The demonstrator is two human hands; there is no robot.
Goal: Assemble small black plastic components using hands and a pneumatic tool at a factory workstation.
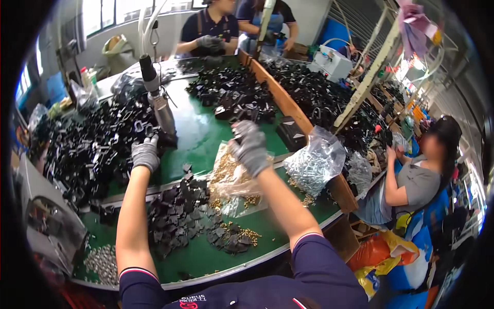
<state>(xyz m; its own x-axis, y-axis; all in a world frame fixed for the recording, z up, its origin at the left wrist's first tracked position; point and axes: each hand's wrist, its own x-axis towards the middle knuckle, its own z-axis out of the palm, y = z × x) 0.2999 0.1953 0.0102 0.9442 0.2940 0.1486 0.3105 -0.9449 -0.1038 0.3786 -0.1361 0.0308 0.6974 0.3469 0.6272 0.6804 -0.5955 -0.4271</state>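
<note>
Both my hands wear grey gloves. My left hand (146, 154) reaches to the right edge of a heap of black plastic parts (92, 149), its fingers stretched forward and slightly apart. Just beyond its fingertips lies a black part with a loop (139, 126). Beside it hangs an electric screwdriver (162, 110), upright, its lower end by a dark piece. My right hand (250, 149) is raised over an open plastic bag of brass-coloured screws (222, 167). Its fingers are curled, with something small and dark at the tips that I cannot make out.
Flat black pieces (177, 216) and loose brass screws (249, 234) lie near me. Silver parts (103, 263) sit at near left. A bag of silver screws (316, 159), a black box (291, 134) and a wooden divider (283, 98) stand right. Co-workers (211, 31) work opposite and at right.
</note>
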